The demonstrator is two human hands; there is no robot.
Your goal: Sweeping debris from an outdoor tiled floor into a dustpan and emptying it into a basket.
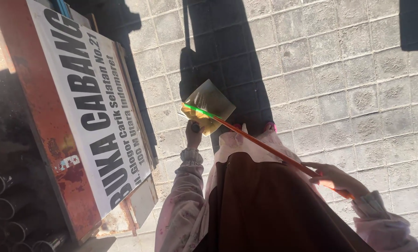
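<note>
Dustpan (212,105) hangs low in front of you, just above the paving (358,70), tilted so its yellow-green flat face shows to the camera. Half of it sits in shadow, half in sun. Whether its lip touches the ground, you can't tell from this angle.

Your left hand (193,135) is wrapped around the dustpan's short dark handle, fingers closed tight on it, arm stretched forward and down. That grip keeps the pan away from your skirt (260,205) and near the ground.

Your right hand (336,179) sits on the stick (265,147), a long thin orange-red pole with a green tip. Fingers lie over the pole near its upper end; they look curled around it, though the underside of the grip is hidden. The pole runs diagonally from that hand across your front, and the green end crosses over the dustpan face, so the two tools meet at the pan.

Pink shoe tips (269,126) show just behind the pan, feet close to it.

Left of you stands a rusty red frame carrying a white sign (92,102) with dark lettering, leaning near the paving. Dark pipes (3,205) are stacked at the far left edge.
</note>
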